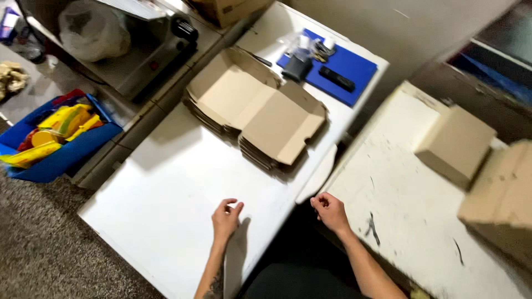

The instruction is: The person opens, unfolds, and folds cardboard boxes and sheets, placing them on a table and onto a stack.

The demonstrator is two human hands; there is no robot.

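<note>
A blue mat [343, 69] lies at the far end of the white table [166, 182]; on the mat rest a black remote-shaped bar [337, 78] and a dark cup-like holder [297, 67]. Left of the mat stands a steel machine [144, 52] with a plastic bag [93, 29] on it; nearer, left of the table, sits a blue crate [61, 149] of yellow packets. Right of the mat, two closed cardboard boxes [455, 145] sit on a scuffed white counter [404, 216].

the person's left hand [226, 217] and right hand [330, 211] are bare, with no gloves, rings or watch to be seen. both forearms are uncovered, no sleeve reaching into view. a dark tattoo marks the left forearm near the lower edge, and dark clothing covers the lap between the arms.
</note>
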